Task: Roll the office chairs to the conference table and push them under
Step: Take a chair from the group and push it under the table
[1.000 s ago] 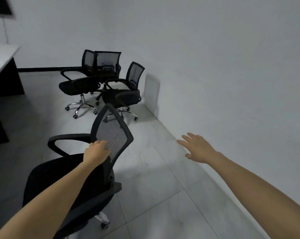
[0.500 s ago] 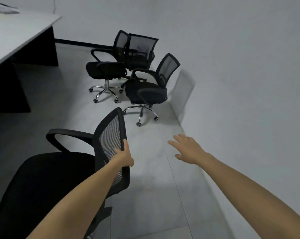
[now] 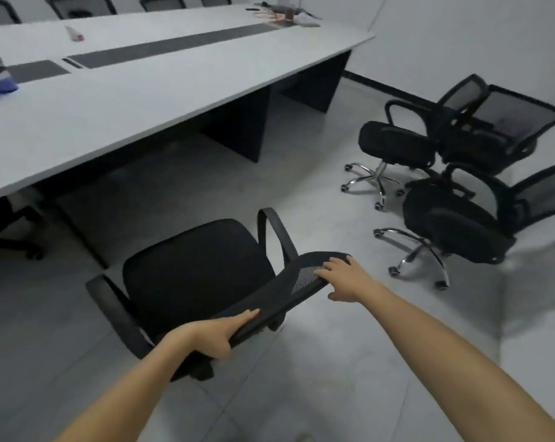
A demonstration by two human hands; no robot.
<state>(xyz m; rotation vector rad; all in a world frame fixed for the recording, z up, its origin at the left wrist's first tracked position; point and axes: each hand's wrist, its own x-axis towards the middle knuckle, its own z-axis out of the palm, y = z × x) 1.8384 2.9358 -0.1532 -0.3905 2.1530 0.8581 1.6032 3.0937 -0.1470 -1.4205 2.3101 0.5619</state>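
Rolling one chair toward the table looks like the step in hand; it stands seat-first on the floor, well short of the table edge at 11 o'clock. Next, I judge, comes a straight push into the gap between the table's dark legs. Left hand is clamped on the backrest's top rim; right hand lies spread and flat on the mesh, thumb hooked beneath. Three more chairs wait at 2 o'clock.
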